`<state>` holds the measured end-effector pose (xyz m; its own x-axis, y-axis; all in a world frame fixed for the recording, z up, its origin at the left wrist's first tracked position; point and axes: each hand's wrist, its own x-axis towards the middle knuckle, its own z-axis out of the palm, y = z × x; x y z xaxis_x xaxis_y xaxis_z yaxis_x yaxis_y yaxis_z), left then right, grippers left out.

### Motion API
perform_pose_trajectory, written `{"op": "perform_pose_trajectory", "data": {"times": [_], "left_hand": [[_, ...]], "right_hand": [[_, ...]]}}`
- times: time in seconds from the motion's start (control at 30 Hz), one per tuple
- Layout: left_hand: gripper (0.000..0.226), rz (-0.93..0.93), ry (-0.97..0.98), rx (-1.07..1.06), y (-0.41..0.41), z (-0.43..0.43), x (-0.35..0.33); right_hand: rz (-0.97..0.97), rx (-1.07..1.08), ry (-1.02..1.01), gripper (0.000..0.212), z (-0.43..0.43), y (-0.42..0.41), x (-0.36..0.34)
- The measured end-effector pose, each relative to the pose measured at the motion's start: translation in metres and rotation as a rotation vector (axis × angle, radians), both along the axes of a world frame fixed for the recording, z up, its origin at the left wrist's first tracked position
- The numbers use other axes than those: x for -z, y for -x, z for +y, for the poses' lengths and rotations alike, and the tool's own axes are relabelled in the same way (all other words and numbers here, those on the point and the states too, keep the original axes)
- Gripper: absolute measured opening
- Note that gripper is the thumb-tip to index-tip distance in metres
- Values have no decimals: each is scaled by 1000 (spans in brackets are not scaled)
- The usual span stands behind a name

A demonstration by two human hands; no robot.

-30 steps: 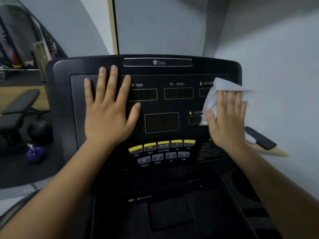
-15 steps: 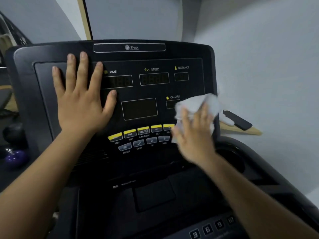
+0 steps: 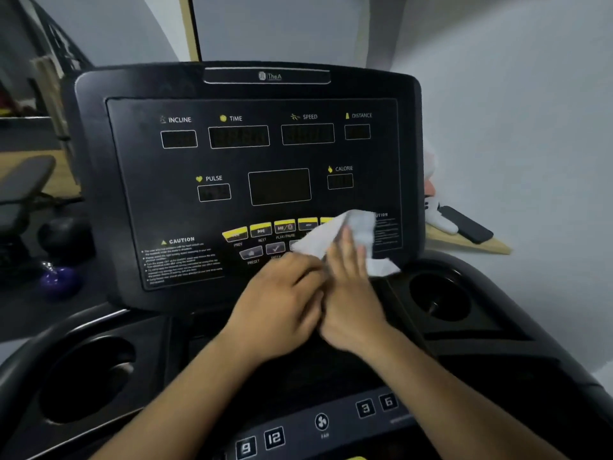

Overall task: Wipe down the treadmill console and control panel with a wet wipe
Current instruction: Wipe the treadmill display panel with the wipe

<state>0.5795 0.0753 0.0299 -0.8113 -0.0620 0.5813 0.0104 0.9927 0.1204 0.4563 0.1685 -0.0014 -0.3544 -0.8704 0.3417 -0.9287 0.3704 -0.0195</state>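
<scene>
The black treadmill console (image 3: 139, 180) fills the view, with dark displays labelled INCLINE, TIME, SPEED, DISTANCE, PULSE and CALORIE. A row of yellow and grey buttons (image 3: 262, 230) runs along its lower middle. A crumpled white wet wipe (image 3: 351, 234) lies over the right end of the button row. My right hand (image 3: 351, 303) holds the wipe from below, fingers pointing up. My left hand (image 3: 282, 307) is pressed against the right one, its fingers curled at the wipe's lower left edge. Both hands hover just under the buttons.
Round cup holders sit at the lower left (image 3: 89, 376) and right (image 3: 438, 297) of the console. A lower strip carries number keys (image 3: 273, 438) and a fan button. A dark phone (image 3: 464, 224) lies on a wooden ledge at right. A bench and a purple weight (image 3: 56, 280) stand at left.
My left hand has left the console's upper left and joined the right hand at the wipe. The right hand with the wipe moved down from the console's upper right to the buttons.
</scene>
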Motion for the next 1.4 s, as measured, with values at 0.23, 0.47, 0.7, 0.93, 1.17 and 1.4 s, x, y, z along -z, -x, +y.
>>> {"op": "perform_pose_trajectory", "data": {"times": [0.23, 0.47, 0.7, 0.93, 1.17, 1.4], "left_hand": [[32, -73, -68, -68, -13, -10, 3], [40, -120, -23, 132, 46, 38, 10], [60, -50, -7, -74, 90, 32, -20], [15, -56, 105, -142, 69, 23, 19], [16, -65, -43, -116, 71, 17, 23], [48, 205, 235, -387, 76, -21, -37]], "right_hand": [[1, 31, 11, 68, 24, 35, 3], [-33, 46, 17, 66, 60, 75, 13], [222, 15, 153, 61, -6, 153, -79], [277, -41, 182, 57, 0, 152, -75], [334, -166, 26, 51, 33, 156, -36], [341, -1, 208, 59, -29, 170, -110]]}}
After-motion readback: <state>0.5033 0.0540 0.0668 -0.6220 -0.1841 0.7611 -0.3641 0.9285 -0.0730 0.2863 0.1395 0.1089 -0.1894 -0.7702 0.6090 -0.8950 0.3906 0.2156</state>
